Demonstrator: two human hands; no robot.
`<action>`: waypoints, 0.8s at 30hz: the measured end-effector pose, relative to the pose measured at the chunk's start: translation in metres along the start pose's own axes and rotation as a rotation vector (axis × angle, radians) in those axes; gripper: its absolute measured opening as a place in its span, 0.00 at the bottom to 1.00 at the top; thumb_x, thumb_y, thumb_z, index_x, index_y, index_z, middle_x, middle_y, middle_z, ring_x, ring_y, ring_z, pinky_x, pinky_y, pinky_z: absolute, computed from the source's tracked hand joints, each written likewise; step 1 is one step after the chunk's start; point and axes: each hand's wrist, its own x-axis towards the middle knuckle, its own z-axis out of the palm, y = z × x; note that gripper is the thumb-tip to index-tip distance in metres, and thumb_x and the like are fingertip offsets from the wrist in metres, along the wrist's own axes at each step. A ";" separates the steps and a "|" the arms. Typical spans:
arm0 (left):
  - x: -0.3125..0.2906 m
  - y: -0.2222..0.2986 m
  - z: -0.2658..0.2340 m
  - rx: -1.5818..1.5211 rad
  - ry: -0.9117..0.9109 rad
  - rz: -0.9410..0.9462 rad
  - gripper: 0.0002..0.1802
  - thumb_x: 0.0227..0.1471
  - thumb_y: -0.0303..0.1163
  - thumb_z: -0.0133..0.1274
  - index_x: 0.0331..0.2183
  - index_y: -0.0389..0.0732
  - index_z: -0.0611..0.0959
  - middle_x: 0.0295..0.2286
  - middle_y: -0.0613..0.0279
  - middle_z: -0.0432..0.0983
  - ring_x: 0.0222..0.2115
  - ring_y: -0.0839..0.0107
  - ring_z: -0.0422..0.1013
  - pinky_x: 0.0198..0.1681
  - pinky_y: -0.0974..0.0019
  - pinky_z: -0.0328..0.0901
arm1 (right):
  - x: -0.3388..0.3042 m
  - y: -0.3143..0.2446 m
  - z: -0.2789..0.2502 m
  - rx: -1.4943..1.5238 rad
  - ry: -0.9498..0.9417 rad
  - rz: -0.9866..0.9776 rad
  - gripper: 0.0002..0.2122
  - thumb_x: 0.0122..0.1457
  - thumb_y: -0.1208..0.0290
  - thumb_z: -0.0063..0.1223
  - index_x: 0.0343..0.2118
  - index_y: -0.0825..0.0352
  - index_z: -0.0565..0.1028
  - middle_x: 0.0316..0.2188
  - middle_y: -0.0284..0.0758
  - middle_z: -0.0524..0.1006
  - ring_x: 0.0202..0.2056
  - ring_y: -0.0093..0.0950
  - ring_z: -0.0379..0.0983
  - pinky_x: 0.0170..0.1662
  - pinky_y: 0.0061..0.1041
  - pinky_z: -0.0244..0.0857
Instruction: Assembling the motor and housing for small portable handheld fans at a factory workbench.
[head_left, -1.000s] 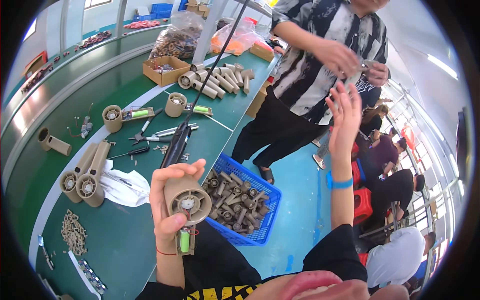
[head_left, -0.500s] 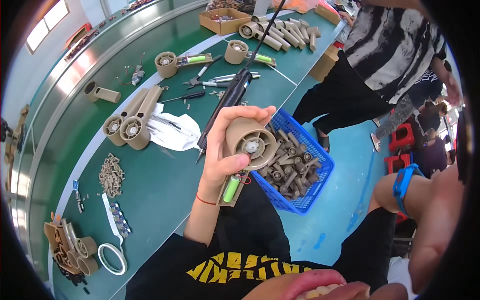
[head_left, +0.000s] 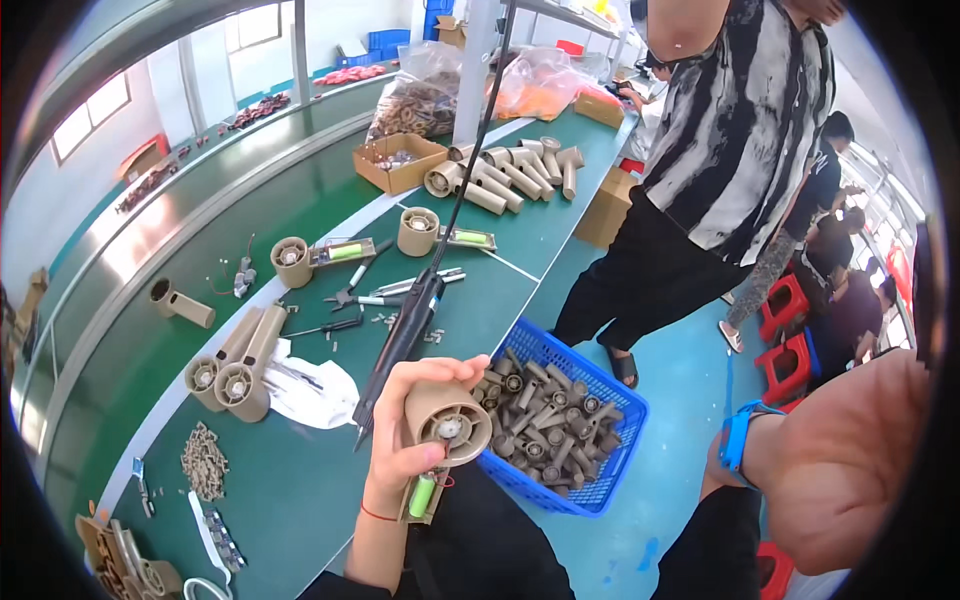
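My left hand is closed round a tan fan housing, thumb resting on the front rim. Inside the round opening a small whitish hub shows. Below the thumb hangs the opened handle with a green battery cell and a red wire. A black electric screwdriver on a cord hangs just behind this hand, tip down. My right hand is raised very near the camera at the right, a blue band round its wrist. Its fingers are hidden or out of the picture.
A blue basket of tan housings stands on the floor beside the green table. Along the table lie more fan housings, pliers, a white cloth and small parts. A person in a patterned shirt stands beyond the basket.
The view has tilted up, so table, basket and my left hand sit lower in it. My left hand keeps hold of the fan housing. My right hand now shows larger near the camera.
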 end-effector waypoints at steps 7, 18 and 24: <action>-0.011 0.014 -0.037 0.045 0.090 0.061 0.35 0.36 0.37 0.65 0.45 0.31 0.70 0.44 0.48 0.69 0.53 0.50 0.65 0.61 0.51 0.56 | -0.046 0.009 -0.006 -0.057 -0.065 -0.115 0.13 0.57 0.82 0.46 0.46 0.72 0.69 0.39 0.47 0.76 0.37 0.38 0.76 0.38 0.30 0.71; -0.010 0.012 -0.029 0.015 0.118 0.079 0.35 0.35 0.40 0.64 0.45 0.32 0.70 0.43 0.50 0.70 0.52 0.52 0.67 0.60 0.53 0.59 | -0.180 0.027 0.041 0.114 -0.818 1.129 0.16 0.68 0.64 0.36 0.52 0.69 0.67 0.40 0.36 0.75 0.43 0.27 0.73 0.48 0.27 0.67; -0.008 0.005 -0.020 0.355 0.084 0.208 0.39 0.45 0.53 0.58 0.48 0.31 0.68 0.47 0.47 0.65 0.49 0.51 0.68 0.57 0.53 0.60 | -0.205 0.007 0.079 0.784 -0.417 1.503 0.21 0.70 0.56 0.29 0.58 0.67 0.57 0.39 0.34 0.72 0.39 0.24 0.71 0.42 0.23 0.66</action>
